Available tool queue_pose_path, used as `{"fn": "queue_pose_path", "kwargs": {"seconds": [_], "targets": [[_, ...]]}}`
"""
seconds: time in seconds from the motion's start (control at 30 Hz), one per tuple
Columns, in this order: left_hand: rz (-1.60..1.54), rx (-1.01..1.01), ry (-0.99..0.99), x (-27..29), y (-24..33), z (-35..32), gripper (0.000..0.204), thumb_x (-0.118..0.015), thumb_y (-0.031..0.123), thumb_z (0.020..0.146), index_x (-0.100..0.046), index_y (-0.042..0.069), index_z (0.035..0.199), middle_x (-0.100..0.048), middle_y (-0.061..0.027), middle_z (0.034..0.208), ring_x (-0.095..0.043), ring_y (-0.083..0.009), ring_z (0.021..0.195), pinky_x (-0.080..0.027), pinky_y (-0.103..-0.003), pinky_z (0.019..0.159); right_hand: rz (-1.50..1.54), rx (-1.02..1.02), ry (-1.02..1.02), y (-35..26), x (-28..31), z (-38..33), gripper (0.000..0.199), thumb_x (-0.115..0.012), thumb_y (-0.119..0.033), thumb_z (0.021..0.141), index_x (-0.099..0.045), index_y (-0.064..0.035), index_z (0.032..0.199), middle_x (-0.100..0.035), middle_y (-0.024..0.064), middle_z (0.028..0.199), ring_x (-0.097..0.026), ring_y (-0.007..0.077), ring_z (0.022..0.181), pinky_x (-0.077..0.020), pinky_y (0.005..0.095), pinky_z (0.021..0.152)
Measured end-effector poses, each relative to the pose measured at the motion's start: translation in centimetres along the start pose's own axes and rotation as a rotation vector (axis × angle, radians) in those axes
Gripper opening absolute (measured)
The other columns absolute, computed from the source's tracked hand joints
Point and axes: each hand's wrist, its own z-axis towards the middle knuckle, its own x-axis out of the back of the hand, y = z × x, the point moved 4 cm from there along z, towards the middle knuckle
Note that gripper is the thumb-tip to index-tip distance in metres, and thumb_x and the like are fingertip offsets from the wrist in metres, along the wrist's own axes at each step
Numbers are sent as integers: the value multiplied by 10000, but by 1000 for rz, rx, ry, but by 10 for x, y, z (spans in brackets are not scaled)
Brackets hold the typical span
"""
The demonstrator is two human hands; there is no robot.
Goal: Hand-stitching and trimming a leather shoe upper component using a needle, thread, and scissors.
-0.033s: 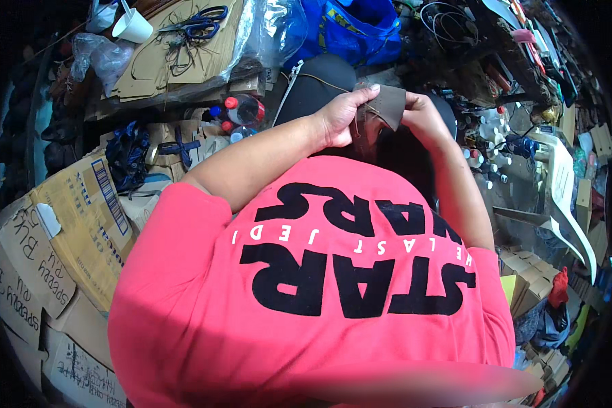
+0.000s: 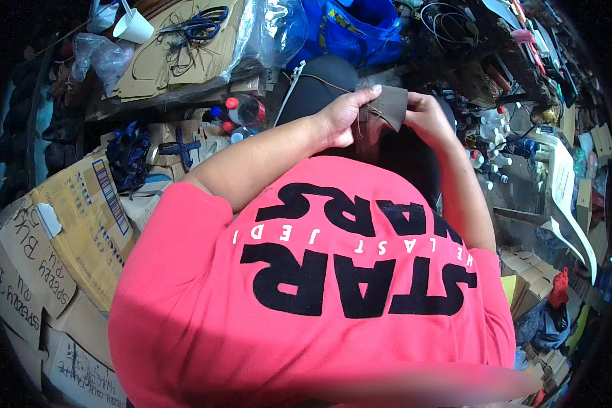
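My left hand (image 2: pixel 341 121) pinches a brown leather-like piece (image 2: pixel 390 105), its thumb on top near the left edge. A row of small stitch marks runs across the piece, and a thin brown thread hangs near its lower left. Against the right edge, my right hand (image 2: pixel 431 122) is closed with curled fingers; what they grip is hidden. Both hands are above my lap, beyond the pink shirt (image 2: pixel 360 234). A thin cord (image 2: pixel 326 81) lies across my dark-clothed left leg (image 2: pixel 313 95) and runs toward the left hand.
Blue-handled scissors (image 2: pixel 200 26) and dark thread scraps lie on cardboard sheets (image 2: pixel 146 78) at the far left, beside a white cup (image 2: pixel 133 27). A blue bag (image 2: pixel 350 30) is ahead. Red-capped bottles (image 2: pixel 245 109) stand left; cardboard boxes (image 2: pixel 81 217) crowd the near left.
My right hand has shifted slightly right, its edge a little blurred. The brown piece has tilted slightly and moved a touch right; the left hand barely moves.
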Motion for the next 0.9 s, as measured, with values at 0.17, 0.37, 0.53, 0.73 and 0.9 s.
{"fn": "queue_pose_path", "kwargs": {"seconds": [0.17,0.37,0.53,0.73,0.9], "targets": [[-70,-23,26,-11,1,1,357,-479,376,931,-547,67,1098,-640,-98,967,-633,-210,863,-517,-351,749,-669,436,392,-60,18,-42,202,-723,-141,715,-672,-75,899,-589,90,913,-588,234,842,-465,327,715],[-116,51,-100,-2,-7,9,325,-481,388,926,-560,90,1028,-641,-64,874,-636,-187,788,-522,-328,685,-992,768,331,-53,-25,-39,159,-675,-153,734,-640,-126,886,-588,60,919,-541,274,886,-414,391,772],[-46,14,-62,-5,-8,11,305,-476,389,928,-574,108,998,-643,-60,870,-637,-182,788,-517,-319,681,-806,797,346,-59,-38,-31,130,-619,-62,749,-598,-82,877,-583,70,877,-538,296,847,-422,394,754],[-15,33,1,-18,-5,4,305,-475,309,942,-581,51,1065,-657,-101,974,-636,-206,853,-510,-380,770,165,1060,336,-144,-18,-42,134,-543,9,878,-523,-43,1000,-526,57,808,-545,181,758,-463,279,717],[116,-49,112,-25,15,-22,284,-499,247,928,-557,20,1089,-623,-133,1033,-602,-241,950,-473,-383,842,-776,1004,498,-208,48,-126,238,-421,-145,938,-489,12,1103,-545,124,995,-519,175,866,-405,294,791]]}}
